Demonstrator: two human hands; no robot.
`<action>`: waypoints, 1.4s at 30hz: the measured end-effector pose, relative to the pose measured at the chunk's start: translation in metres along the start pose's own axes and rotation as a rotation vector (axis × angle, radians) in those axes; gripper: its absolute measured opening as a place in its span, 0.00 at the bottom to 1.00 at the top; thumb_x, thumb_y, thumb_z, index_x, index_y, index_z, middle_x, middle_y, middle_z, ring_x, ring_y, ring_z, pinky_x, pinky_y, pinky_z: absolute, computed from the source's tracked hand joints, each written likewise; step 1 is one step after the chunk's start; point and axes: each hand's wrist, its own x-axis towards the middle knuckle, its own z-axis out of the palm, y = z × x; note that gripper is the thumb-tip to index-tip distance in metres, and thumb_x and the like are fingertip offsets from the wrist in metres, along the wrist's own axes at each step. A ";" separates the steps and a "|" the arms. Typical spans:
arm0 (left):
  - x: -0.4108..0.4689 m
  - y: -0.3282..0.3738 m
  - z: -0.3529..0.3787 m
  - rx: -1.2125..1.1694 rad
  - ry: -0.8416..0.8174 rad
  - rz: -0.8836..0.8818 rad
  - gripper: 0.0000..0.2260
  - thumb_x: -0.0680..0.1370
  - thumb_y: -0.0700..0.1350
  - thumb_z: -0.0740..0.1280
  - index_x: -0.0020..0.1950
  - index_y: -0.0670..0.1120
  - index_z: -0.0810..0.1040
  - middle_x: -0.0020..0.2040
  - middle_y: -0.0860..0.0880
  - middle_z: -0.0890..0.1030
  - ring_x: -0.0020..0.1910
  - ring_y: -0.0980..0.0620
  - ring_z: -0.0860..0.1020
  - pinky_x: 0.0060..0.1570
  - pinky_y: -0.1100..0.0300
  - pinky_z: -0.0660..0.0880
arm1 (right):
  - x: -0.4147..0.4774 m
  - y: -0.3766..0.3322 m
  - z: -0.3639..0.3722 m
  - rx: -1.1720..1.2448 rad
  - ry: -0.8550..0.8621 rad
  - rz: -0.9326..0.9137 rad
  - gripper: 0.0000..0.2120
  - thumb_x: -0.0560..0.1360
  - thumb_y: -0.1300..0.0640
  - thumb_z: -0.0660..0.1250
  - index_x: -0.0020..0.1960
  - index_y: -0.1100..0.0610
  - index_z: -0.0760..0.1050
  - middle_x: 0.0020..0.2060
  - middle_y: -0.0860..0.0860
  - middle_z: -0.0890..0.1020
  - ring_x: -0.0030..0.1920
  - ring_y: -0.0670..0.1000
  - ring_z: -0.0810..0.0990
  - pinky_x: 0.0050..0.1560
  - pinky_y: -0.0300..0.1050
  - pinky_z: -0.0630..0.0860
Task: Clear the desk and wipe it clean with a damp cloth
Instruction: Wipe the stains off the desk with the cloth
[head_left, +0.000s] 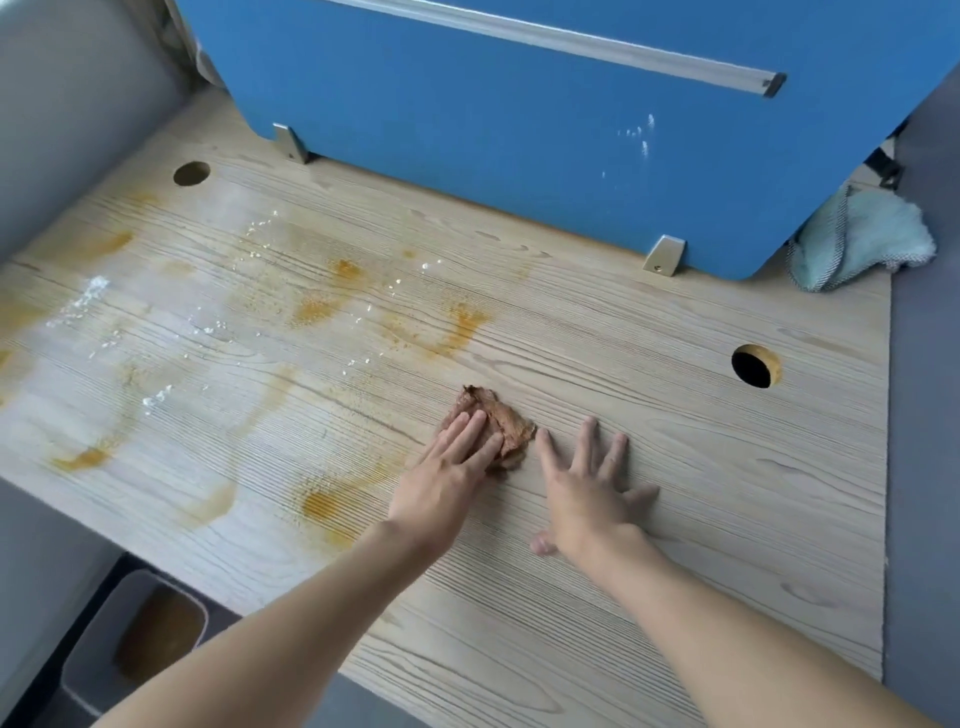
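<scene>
desk: a pale wood-grain laminate desk top (675, 519) is seen from above, filling most of the view.
stained cloth: a small crumpled brown-stained cloth (501, 418) is laid on the desk a little right of centre, partly covered by fingers.
left hand: the left hand (449, 470) is laid flat on the near-left part of the brown cloth, its fingers straight and close together; nothing is gripped, the cloth is only pressed down.
right hand: the right hand (589, 493) is rested palm down on bare wood just beside the cloth, its fingers spread wide and holding nothing; its first finger is close to the cloth's right edge.
stains: smeared orange stains (462, 325) are scattered over the left and middle of the desk.
powder: white crumbs or powder (88, 296) are strewn among the stains, mostly to the left.
cable holes: one round hole (191, 173) is cut at the far left, another (754, 366) at the right.
partition: a blue upright panel (519, 130) is fixed along the far edge by two metal brackets (662, 254).
spare cloth: a pale green fluffy cloth (872, 234) is bunched at the far right corner, partly behind the panel.
bin: a grey bin (93, 654), orange-smeared inside, is seen below the desk's near-left edge.
</scene>
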 end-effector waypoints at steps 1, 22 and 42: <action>0.005 -0.007 0.000 0.003 0.008 -0.004 0.32 0.83 0.38 0.62 0.80 0.57 0.51 0.80 0.53 0.43 0.79 0.53 0.42 0.79 0.53 0.50 | -0.001 0.000 0.000 -0.001 0.002 0.001 0.63 0.67 0.40 0.77 0.78 0.40 0.28 0.76 0.60 0.26 0.75 0.71 0.30 0.66 0.83 0.55; -0.030 0.000 0.006 -0.020 0.011 -0.058 0.33 0.82 0.35 0.60 0.81 0.56 0.52 0.81 0.52 0.44 0.80 0.53 0.42 0.79 0.54 0.46 | -0.039 -0.016 0.039 -0.097 -0.018 -0.110 0.62 0.69 0.39 0.76 0.78 0.44 0.28 0.76 0.61 0.27 0.75 0.72 0.30 0.66 0.83 0.52; -0.058 -0.009 0.008 -0.022 0.029 -0.102 0.32 0.82 0.36 0.61 0.80 0.56 0.52 0.81 0.52 0.44 0.79 0.53 0.42 0.79 0.54 0.47 | -0.040 -0.016 0.040 -0.101 0.011 -0.099 0.61 0.69 0.40 0.76 0.78 0.42 0.28 0.76 0.60 0.26 0.76 0.70 0.31 0.66 0.83 0.54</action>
